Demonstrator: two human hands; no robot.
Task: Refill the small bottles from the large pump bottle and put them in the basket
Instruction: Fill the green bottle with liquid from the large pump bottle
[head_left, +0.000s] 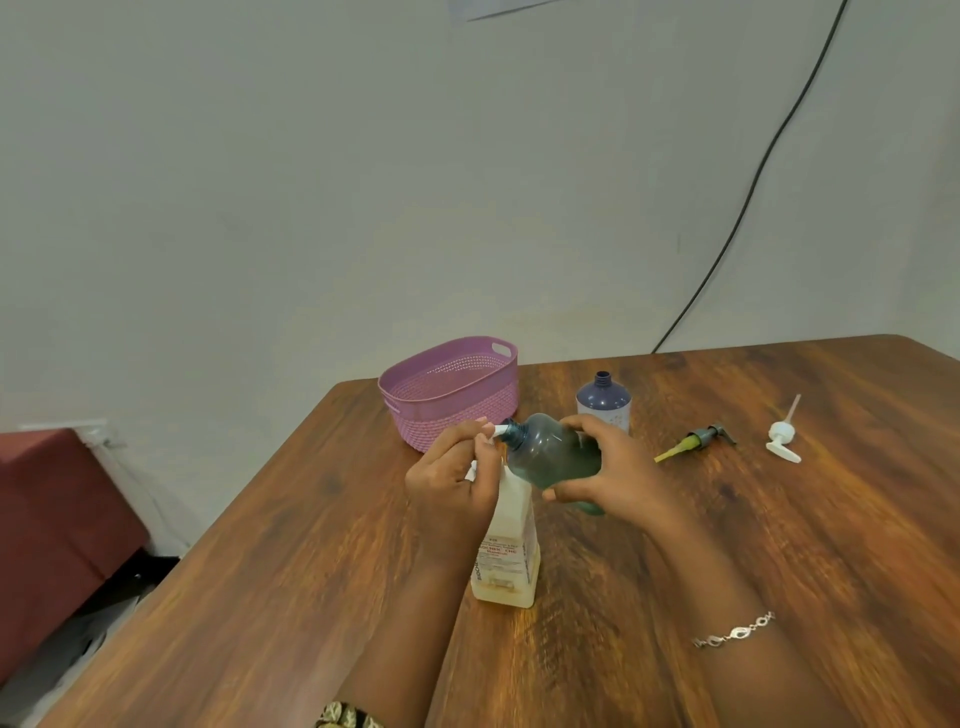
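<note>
Gripping the tilted teal bottle (550, 452) in our right hand (610, 470), mouth at the nozzle; left hand (452, 486) curls round the large pump bottle (509, 551) head. Pink basket (452, 397) just behind, on the table (311, 597).

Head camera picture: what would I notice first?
Two hands meet mid-table: the right hand grips a tilted see-through teal plastic bottle, its mouth at the spout of the tall white pump bottle that the left hand holds. Behind them, a lilac woven-plastic basket sits at the far edge of the wooden table.
</note>
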